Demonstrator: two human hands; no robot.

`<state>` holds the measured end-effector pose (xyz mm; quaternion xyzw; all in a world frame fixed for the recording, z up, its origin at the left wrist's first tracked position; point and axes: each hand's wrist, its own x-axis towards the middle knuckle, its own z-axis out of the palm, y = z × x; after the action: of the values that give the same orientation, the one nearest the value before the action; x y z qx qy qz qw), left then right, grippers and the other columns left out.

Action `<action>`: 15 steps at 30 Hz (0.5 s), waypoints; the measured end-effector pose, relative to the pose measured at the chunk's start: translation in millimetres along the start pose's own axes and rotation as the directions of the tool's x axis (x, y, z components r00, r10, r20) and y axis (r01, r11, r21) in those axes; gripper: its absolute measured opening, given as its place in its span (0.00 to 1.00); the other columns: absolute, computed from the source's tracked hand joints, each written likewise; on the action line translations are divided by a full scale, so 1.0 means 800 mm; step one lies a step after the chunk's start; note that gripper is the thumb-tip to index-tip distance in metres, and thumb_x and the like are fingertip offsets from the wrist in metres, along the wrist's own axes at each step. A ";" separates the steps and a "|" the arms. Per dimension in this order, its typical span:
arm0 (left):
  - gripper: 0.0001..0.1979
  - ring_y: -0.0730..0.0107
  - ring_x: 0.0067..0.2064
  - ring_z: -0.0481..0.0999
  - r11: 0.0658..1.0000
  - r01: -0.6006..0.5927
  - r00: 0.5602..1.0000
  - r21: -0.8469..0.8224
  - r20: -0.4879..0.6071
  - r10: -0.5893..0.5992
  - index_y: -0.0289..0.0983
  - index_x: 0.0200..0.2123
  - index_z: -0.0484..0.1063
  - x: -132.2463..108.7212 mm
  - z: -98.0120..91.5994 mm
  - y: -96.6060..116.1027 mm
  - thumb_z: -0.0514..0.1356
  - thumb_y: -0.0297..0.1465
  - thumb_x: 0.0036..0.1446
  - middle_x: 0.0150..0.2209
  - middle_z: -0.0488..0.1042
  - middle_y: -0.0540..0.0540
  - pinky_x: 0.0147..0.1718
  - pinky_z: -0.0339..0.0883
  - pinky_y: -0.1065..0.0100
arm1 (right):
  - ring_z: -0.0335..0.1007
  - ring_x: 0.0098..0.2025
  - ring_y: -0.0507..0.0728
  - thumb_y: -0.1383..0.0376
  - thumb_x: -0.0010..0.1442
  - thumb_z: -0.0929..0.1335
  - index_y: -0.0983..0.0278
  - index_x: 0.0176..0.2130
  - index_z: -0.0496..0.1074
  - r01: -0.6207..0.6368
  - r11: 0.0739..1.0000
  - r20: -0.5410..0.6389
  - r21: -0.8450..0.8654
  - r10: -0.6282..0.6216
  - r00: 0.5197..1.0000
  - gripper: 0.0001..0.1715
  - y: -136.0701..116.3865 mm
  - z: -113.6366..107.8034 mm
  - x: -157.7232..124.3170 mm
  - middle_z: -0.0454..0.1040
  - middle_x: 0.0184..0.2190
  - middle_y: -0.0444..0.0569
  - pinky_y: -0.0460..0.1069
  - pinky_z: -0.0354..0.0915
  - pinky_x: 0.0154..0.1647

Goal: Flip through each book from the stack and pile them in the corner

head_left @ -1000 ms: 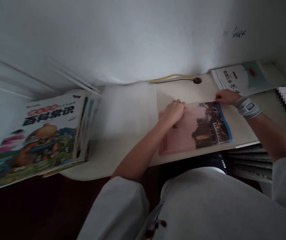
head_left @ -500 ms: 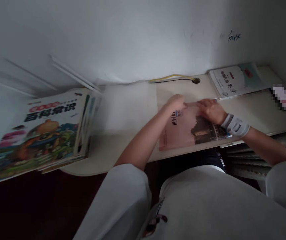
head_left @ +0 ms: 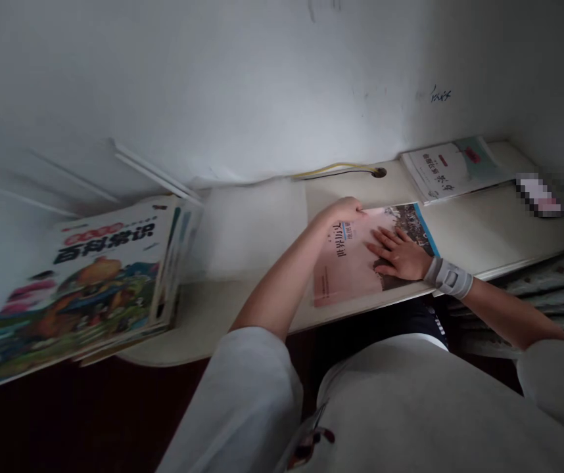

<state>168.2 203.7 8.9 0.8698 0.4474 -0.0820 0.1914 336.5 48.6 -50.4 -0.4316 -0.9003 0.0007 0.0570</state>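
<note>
A thin paperback book [head_left: 346, 279] lies flat on the table, with a pink cover, dark Chinese title characters and a photo part edged in blue. My right hand [head_left: 403, 255] rests palm down on its photo part, fingers spread; a grey-white band circles that wrist. At the book's far left corner, my left hand [head_left: 347, 209] is closed, thumb and curled fingers on the edge. What lies under those fingers is hidden. Left of the book is a pale, see-through sheet [head_left: 257, 226], flat on the tabletop.
A stack of picture books [head_left: 109, 282] leans at the left end of the white table [head_left: 469, 236]. Other booklets [head_left: 444, 172] lie at the back right, near a blurred-out phone [head_left: 541, 195]. A yellow cable [head_left: 334, 166] runs along the wall into a hole [head_left: 379, 173].
My right hand has moved from the book's far edge toward me, and now lies flat on the cover. My left hand stays at the far edge. The view has tilted slightly.
</note>
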 end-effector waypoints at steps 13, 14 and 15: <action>0.13 0.75 0.26 0.63 0.722 -0.350 0.928 -0.597 -0.326 0.181 0.37 0.28 0.66 -0.052 -0.060 0.007 0.55 0.41 0.53 0.25 0.64 0.53 0.28 0.57 0.72 | 0.71 0.44 0.59 0.45 0.55 0.67 0.57 0.57 0.63 -0.174 0.307 -0.122 0.936 0.745 0.655 0.36 0.120 -0.054 -0.066 0.73 0.43 0.51 0.55 0.70 0.42; 0.13 0.75 0.26 0.63 0.688 -0.348 0.930 -0.637 -0.325 0.169 0.37 0.29 0.66 -0.049 -0.068 0.013 0.56 0.41 0.53 0.25 0.64 0.53 0.27 0.57 0.72 | 0.71 0.38 0.56 0.45 0.54 0.67 0.57 0.52 0.67 -0.134 0.218 -0.069 0.967 0.728 0.682 0.30 0.126 -0.062 -0.075 0.73 0.37 0.47 0.53 0.70 0.38; 0.13 0.76 0.26 0.63 0.667 -0.339 0.935 -0.663 -0.313 0.164 0.37 0.30 0.67 -0.042 -0.075 0.021 0.56 0.41 0.53 0.25 0.65 0.53 0.27 0.57 0.72 | 0.70 0.34 0.54 0.47 0.54 0.68 0.57 0.47 0.70 -0.108 0.166 -0.044 0.980 0.716 0.696 0.25 0.133 -0.070 -0.082 0.73 0.33 0.45 0.51 0.70 0.35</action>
<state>160.0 194.3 78.7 0.7860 0.3377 0.2232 0.4673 465.8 62.0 -7.1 -0.5355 -0.5058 0.4239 0.5269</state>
